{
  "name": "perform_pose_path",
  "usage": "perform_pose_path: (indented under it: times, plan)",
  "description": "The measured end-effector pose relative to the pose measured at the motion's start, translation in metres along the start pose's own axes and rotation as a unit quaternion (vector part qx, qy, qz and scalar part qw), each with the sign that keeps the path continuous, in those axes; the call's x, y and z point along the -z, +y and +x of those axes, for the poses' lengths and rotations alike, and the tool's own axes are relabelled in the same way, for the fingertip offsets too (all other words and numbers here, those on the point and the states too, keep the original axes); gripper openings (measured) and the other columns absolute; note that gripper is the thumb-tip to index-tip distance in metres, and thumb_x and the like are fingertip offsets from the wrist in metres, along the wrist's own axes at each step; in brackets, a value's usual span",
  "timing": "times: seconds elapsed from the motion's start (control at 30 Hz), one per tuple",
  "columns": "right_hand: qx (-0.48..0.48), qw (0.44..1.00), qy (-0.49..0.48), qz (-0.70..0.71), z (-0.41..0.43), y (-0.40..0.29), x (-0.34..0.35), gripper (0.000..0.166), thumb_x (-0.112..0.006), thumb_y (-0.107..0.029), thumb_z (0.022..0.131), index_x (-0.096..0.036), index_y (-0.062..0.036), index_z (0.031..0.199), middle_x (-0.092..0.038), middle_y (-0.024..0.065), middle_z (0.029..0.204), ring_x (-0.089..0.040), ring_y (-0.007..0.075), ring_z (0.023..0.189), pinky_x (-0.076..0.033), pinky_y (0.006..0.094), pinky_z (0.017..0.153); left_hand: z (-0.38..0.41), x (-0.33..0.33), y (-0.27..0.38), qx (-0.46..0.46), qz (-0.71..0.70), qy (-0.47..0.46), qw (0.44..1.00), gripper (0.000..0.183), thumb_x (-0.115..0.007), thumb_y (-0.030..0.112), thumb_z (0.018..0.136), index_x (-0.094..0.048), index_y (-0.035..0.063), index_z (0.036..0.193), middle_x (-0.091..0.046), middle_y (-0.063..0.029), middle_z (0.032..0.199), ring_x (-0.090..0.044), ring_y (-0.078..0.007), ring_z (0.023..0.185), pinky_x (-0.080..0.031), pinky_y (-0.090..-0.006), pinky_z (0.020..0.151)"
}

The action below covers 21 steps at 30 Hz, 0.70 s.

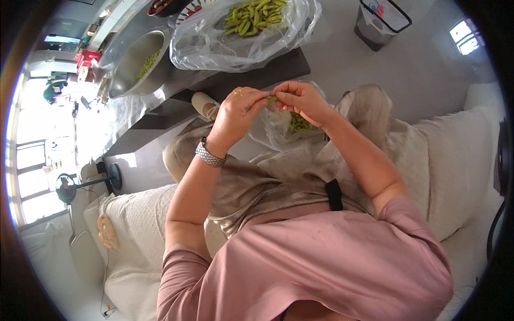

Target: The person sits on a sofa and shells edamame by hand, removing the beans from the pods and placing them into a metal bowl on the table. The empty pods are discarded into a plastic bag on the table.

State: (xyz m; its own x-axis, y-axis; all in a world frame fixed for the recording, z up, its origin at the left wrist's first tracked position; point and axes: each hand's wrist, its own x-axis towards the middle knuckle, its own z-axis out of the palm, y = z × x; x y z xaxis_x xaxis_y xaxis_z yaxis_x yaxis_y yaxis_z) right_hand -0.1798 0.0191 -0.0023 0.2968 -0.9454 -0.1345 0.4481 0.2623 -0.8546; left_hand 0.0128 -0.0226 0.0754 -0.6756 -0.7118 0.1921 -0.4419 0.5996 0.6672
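Note:
My left hand (243,110), with a ring and a metal-banded wristwatch, meets my right hand (303,102) above my knees. Between their fingertips is a small green bean pod (273,98), pinched from both sides. Below my right hand, between my legs, a clear plastic bag (271,130) holds green pods or empty shells (299,123); which of these cannot be told. On the table lies an open clear plastic bag (209,52) with a heap of green bean pods (255,18). Left of it stands a tilted-looking metal bowl (128,60) with shelled green beans (148,65) inside.
A patterned plate (205,6) and a dark red-rimmed bowl (160,7) stand behind the bag. A lined waste bin (375,30) is on the floor at the upper right. The dark table edge (289,66) lies beyond my hands. A fan (66,187) stands left of the pale sofa (136,212).

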Motion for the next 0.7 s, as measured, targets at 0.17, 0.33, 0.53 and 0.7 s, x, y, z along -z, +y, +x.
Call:
perform_pose_path:
  times: [0.17,0.33,0.53,0.7]
  plan:
    - [0.002,1.000,0.005,-0.024,-0.005,0.000,-0.001,0.020,-0.058,-0.021,0.089,-0.059,-0.0055,0.101,-0.059,-0.0017,0.089,-0.056,0.0054,0.080,-0.045,0.0199,0.073,-0.016,-0.021,-0.005,0.091,-0.089,-0.018,0.992,0.018,-0.060,0.006,0.083,-0.063,-0.0035,0.099,-0.063,-0.0085,0.089,-0.059,-0.0148,0.076,-0.047,-0.0252,0.069]
    - [-0.043,0.996,0.070,0.025,-0.006,0.007,-0.006,0.024,-0.063,-0.026,0.086,-0.061,-0.0053,0.099,-0.060,-0.0007,0.086,-0.055,0.0067,0.078,-0.045,0.0209,0.071,-0.031,-0.047,-0.002,0.168,-0.155,0.079,0.970,0.020,-0.058,0.009,0.086,-0.062,-0.0026,0.102,-0.062,-0.0060,0.081,-0.057,-0.0105,0.071,-0.046,-0.0239,0.064]
    - [-0.024,0.996,0.078,-0.046,-0.008,0.009,-0.004,0.025,-0.065,-0.026,0.084,-0.065,-0.0031,0.094,-0.062,0.0013,0.082,-0.057,0.0077,0.075,-0.047,0.0205,0.069,-0.036,-0.064,0.001,0.225,-0.223,0.090,0.944,0.021,-0.054,0.013,0.090,-0.062,-0.0040,0.100,-0.062,-0.0052,0.071,-0.056,-0.0090,0.064,-0.047,-0.0235,0.059]
    - [-0.041,0.996,0.080,-0.019,-0.007,0.014,-0.005,0.027,-0.065,-0.026,0.084,-0.065,-0.0015,0.095,-0.063,0.0026,0.081,-0.059,0.0082,0.075,-0.049,0.0213,0.070,-0.035,-0.066,-0.002,0.222,-0.172,0.104,0.954,0.025,-0.052,0.018,0.092,-0.061,-0.0049,0.089,-0.060,-0.0040,0.067,-0.054,-0.0087,0.058,-0.046,-0.0239,0.054]
